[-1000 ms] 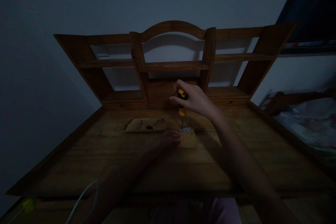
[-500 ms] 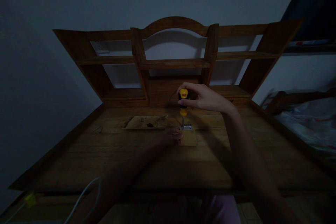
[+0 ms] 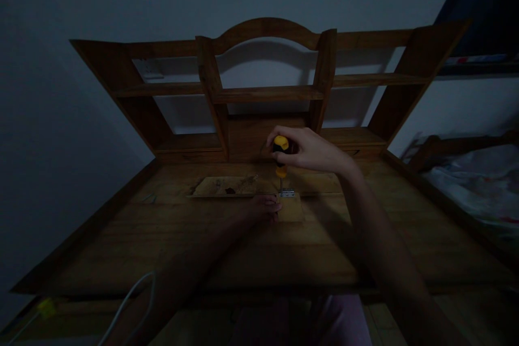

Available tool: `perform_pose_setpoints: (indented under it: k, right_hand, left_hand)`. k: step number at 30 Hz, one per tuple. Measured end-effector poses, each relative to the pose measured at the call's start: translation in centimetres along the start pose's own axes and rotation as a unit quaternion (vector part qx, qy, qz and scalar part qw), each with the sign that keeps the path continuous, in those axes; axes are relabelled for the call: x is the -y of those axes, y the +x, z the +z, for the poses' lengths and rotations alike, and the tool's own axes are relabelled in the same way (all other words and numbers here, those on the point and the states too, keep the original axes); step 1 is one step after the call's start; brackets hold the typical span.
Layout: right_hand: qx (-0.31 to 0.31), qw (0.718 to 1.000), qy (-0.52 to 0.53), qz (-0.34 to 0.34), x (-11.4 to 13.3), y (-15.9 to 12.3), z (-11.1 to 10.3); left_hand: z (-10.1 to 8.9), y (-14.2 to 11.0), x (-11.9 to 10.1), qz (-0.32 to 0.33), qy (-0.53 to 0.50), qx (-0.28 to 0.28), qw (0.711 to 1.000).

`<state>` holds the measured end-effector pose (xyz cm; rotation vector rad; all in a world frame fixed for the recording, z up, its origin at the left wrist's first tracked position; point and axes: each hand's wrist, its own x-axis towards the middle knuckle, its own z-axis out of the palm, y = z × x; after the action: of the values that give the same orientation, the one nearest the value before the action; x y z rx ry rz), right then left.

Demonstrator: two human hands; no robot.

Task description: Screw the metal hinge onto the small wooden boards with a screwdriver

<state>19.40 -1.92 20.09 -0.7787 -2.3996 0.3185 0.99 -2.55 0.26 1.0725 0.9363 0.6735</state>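
My right hand is closed around a yellow-and-black screwdriver, held upright. Its shaft runs down to a small metal hinge, meeting it at the left end. The hinge lies along the far edge of a small, pale wooden board on the desk. At the board's left edge, the fingers of my left hand are curled and gripping it. Whether a screw sits under the screwdriver's tip is too small to make out.
Behind the hands, a rough strip of wood lies on the wooden desk. A wooden shelf unit rises at the back. Small thin items lie to the left; a white cable loops at the front left.
The view has shifted slightly. My right hand's fingers have turned a little on the screwdriver handle, whose shaft still stands at the hinge. The left hand stays at the board.
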Motion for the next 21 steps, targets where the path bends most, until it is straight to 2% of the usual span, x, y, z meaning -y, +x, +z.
perform_pose_setpoints:
  k: [3, 7, 9, 15, 18, 21]
  right_hand:
    - [-0.027, 0.999, -0.030, 0.010, 0.0, 0.0, 0.3]
    - [-0.084, 0.980, -0.163, 0.082, 0.3, 0.0, 1.0]
    - [-0.084, 0.974, -0.190, 0.091, 0.6, -0.1, 1.1]
    - [-0.001, 0.996, -0.081, 0.030, 0.6, -0.1, 0.4]
    - [-0.013, 0.998, -0.058, 0.004, 0.5, -0.1, 0.5]
    - [-0.052, 0.991, -0.122, 0.032, 0.4, 0.0, 1.0]
  left_hand:
    - [0.1, 0.0, -0.1, 0.001, 0.003, -0.002, 1.000]
    - [0.2, -0.2, -0.3, 0.000, 0.016, 0.002, 1.000]
    - [0.2, -0.3, -0.3, 0.003, 0.021, 0.007, 1.000]
    - [-0.2, 0.1, 0.2, 0.013, 0.013, 0.023, 1.000]
    - [-0.4, 0.3, 0.5, 0.013, 0.009, 0.029, 0.999]
    - [-0.4, 0.3, 0.5, 0.012, 0.012, 0.025, 1.000]
